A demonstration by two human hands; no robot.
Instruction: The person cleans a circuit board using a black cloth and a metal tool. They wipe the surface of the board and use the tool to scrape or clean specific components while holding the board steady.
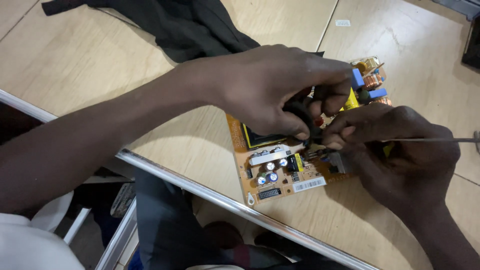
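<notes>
**Both hands busy over the middle of a circuit board**

The orange circuit board (280,175) lies flat on the wooden bench (100,55), near its metal-edged front, with its capacitors, white label and a black connector along the near side all still in place. Its blue blocks (367,86) and copper coils sit at the far corner, untouched.

The left hand (272,87) comes in across the board, fingers curled and pinched on a small black part (299,112) just above the board's centre. The right hand (400,150) meets it from the other side, fingertips pressed together on a thin metal rod (435,140) that runs off to the right; its tip is hidden between the two hands, so I can't say whether it touches the board.

As far as it shows, the work is mid-way: the black part is gripped but seemingly not yet free of the board.

Beyond, a dark cloth (170,25) lies bunched at the far side of the bench.
</notes>
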